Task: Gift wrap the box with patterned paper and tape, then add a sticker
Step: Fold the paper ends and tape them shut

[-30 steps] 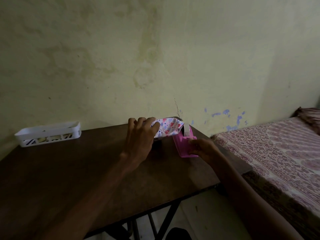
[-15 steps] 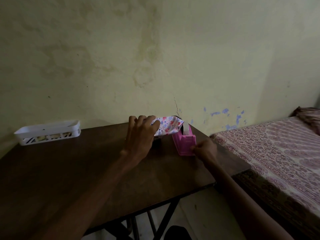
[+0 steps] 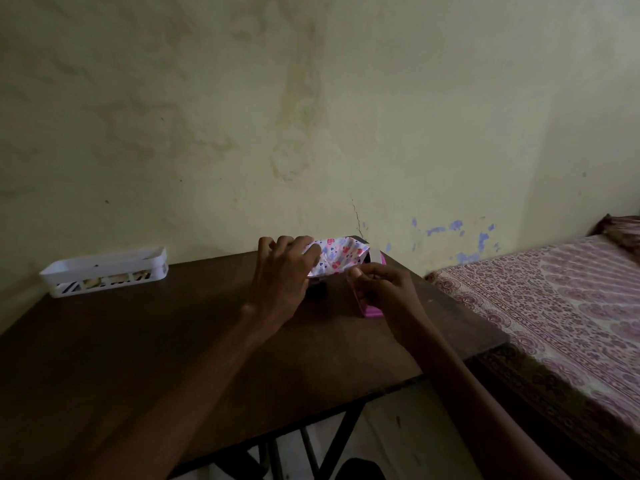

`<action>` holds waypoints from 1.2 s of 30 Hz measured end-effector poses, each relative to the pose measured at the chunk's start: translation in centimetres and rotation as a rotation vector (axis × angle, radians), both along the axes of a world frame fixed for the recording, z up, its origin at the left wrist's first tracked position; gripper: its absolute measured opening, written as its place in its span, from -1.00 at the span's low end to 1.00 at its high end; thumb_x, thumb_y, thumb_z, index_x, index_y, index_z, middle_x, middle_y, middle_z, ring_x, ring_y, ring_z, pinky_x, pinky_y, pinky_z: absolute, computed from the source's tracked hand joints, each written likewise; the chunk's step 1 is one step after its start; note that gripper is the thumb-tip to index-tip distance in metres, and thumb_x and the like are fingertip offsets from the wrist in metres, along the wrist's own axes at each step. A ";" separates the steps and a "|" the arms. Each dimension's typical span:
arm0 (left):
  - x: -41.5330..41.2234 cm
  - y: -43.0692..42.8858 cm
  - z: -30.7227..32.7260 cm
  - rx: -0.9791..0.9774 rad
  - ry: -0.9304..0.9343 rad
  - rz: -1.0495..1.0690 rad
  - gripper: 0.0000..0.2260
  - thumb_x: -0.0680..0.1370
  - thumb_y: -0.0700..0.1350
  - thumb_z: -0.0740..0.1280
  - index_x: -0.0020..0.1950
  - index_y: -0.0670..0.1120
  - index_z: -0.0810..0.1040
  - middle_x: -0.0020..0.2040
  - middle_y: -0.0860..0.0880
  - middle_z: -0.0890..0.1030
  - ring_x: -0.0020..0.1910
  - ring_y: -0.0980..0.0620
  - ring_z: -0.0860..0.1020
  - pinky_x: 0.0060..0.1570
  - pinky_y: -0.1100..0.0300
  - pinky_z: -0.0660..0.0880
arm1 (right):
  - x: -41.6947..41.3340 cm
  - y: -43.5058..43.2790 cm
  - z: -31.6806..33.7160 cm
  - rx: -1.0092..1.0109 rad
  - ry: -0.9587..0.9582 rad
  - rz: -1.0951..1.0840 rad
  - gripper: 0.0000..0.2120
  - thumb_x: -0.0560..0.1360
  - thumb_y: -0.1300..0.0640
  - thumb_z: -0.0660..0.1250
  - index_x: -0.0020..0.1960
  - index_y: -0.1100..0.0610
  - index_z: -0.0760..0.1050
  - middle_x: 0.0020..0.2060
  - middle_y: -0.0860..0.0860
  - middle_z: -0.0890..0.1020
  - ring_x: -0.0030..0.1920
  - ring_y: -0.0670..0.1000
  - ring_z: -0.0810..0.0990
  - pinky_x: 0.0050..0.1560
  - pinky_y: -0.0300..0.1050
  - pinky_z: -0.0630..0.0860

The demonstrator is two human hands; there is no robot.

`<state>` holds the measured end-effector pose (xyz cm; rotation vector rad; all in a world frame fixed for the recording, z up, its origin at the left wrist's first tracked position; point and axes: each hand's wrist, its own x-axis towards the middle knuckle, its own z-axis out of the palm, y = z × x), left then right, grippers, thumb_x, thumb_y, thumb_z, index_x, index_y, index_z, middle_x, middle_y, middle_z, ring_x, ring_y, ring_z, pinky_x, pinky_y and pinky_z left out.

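Left hand [image 3: 282, 277] clamped over the paper [image 3: 337, 256], fingers curled down on a fold, with the box beneath mostly hidden (only a dark sliver shows under the palm). Right hand [image 3: 379, 289] just beside it, thumb and forefingers pinched together over the pink dispenser [image 3: 372, 310]; probably nipping a strip of tape, though none can be made out in this dim light.

Likely to go wrong: fold springing open if the left hand eases off before tape lands, since the free paper edge stands up loose and crumpled past the fingertips. Tape, if held, apt to curl and stick to itself or the fingers on the short way across. Dispenser light enough to tip or drag when pulled against.

Paper thin, creased, white with small pink and blue prints. Dispenser glossy plastic, blocky. Desk [image 3: 138, 358] dark, smooth wood. Well off to the left of the left hand, a white slotted plastic tray [image 3: 104, 271], long and shallow. Sticker not visible.
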<state>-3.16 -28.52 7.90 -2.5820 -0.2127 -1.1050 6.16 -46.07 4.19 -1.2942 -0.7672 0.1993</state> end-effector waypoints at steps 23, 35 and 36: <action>0.6 1.4 -0.8 -0.078 -0.072 -0.128 -0.68 0.38 -0.02 0.56 0.10 -0.04 0.64 0.18 -0.01 0.65 0.12 0.01 0.59 0.14 0.06 0.39 | -1.2 6.0 -1.1 0.056 -0.049 -0.191 -0.85 0.52 0.18 0.40 0.06 0.16 0.67 -0.23 0.07 0.70 -0.36 0.00 0.63 -0.34 -0.15 0.59; 0.6 1.3 -0.8 -0.111 -0.068 -0.183 -0.61 0.34 -0.05 0.58 0.12 -0.09 0.63 0.14 -0.06 0.65 0.09 -0.04 0.61 0.11 0.07 0.45 | -0.9 6.7 -1.8 0.005 -0.205 -0.342 -0.79 0.51 0.27 0.40 0.12 0.11 0.64 -0.19 0.01 0.70 -0.37 -0.07 0.67 -0.36 -0.20 0.61; 0.6 1.3 -0.8 -0.115 -0.065 -0.180 -0.56 0.33 -0.05 0.59 0.17 -0.10 0.61 0.15 -0.06 0.65 0.10 -0.04 0.61 0.12 0.08 0.45 | -0.8 6.7 -1.8 0.017 -0.221 -0.340 -0.73 0.51 0.28 0.41 0.18 0.11 0.61 -0.20 -0.01 0.69 -0.37 -0.09 0.67 -0.36 -0.22 0.60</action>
